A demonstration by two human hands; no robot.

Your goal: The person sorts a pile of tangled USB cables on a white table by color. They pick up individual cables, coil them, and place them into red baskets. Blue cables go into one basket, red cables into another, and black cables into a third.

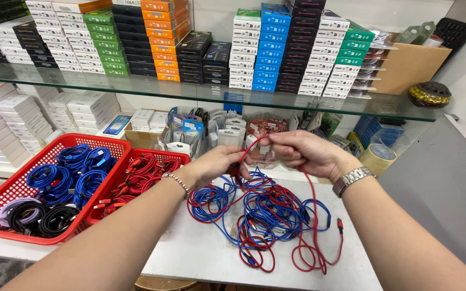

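A red cable [311, 188] is held pinched in the fingers of both the left hand [219, 164] and right hand [306, 153], looped between them above a tangle of blue and red cables [260, 215] on the white bench [200, 253]; its length trails down to the right, nearer the right hand, both forearms extended forward

White table [200, 253], tangled cables [265, 215], 2 red baskets [6, 202]
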